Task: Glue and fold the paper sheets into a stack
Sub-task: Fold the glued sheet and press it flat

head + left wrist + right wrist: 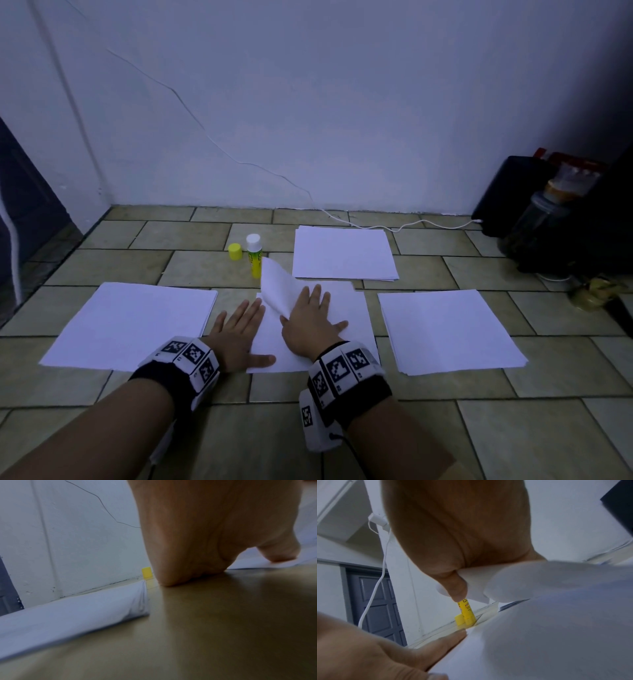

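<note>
Altogether four lots of white paper sheets point(342, 253), one yellow glue stick point(254, 260), one yellow cap point(235, 251) on tiled floor point(342, 428); both hands flat, left hand point(239, 330) and right hand point(310, 323) pressing paper.

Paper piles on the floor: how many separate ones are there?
4. One pile lies at the left, one farther back near the wall, one at the right, and the middle sheets sit under both hands, one corner curling up. Sheets per pile cannot be counted.

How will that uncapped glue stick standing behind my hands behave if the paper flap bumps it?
The glue stick stands upright, tall and narrow, so a nudge would probably tip it. Being round, it would then likely roll across the smooth floor tiles. Its yellow cap sits apart, so exposed glue might smear.
</note>
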`<state>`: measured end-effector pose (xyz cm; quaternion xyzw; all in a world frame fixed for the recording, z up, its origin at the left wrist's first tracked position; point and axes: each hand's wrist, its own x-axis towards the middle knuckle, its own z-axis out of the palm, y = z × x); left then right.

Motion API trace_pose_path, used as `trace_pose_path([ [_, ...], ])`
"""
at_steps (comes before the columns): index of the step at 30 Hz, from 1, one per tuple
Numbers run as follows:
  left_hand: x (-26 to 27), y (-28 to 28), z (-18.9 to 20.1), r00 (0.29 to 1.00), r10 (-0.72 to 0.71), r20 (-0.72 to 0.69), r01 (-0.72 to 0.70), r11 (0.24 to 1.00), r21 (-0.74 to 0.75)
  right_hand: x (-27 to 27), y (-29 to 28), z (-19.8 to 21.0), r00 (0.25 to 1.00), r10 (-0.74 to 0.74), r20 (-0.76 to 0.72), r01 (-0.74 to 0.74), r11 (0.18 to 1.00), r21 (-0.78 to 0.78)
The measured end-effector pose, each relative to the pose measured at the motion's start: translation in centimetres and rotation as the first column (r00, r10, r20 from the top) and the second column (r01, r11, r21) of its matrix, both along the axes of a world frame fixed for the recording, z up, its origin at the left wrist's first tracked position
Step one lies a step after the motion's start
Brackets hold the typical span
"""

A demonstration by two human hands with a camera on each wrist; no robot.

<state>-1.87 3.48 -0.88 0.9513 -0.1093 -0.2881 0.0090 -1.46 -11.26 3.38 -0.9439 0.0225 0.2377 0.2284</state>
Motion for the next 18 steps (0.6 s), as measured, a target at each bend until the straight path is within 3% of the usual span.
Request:
trace_pose_path([
  [5,-0.1,0.0,0.0,1.0,0.009,-0.007,-0.009,1.0,0.006,0.6,0.5,-1.7,0.994,-0.066,-0.086,0.066,0.998,-0.011],
  [10,0.0,0.2,-0.4,1.0,-0.002,0.011,0.002,1.0,-0.007,2.0,0.9,-4.6,0.989,-0.11,-0.102,0.095,0.985,-0.141],
  [18,0.3,0.4,-0.6,1.0,-0.005,0.006,0.005,1.0,-0.024,2.7,2.2,-4.5,0.981,-0.132,-0.143,0.089,0.959,-0.269],
])
